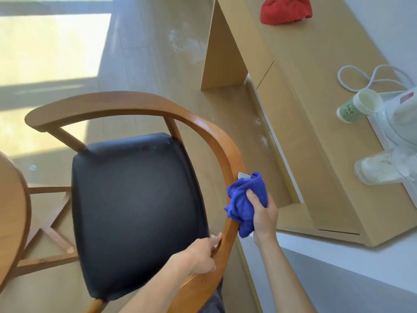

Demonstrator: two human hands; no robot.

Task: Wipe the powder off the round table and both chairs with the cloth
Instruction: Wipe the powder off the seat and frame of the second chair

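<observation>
A wooden chair (126,102) with a curved rail and a dark padded seat (137,204) fills the middle of the head view. My right hand (262,213) grips a bunched blue cloth (242,199) pressed against the outer side of the rail. My left hand (200,256) holds the same rail lower down, fingers curled round it. The round table's (11,213) wooden edge shows at the far left. No powder is plainly visible on the seat.
A light wooden desk (300,109) runs along the right with a red cloth (285,10), a green paper cup (358,107), a white cord (370,77) and white containers (383,170). White powder smears (187,48) lie on the floor by the desk.
</observation>
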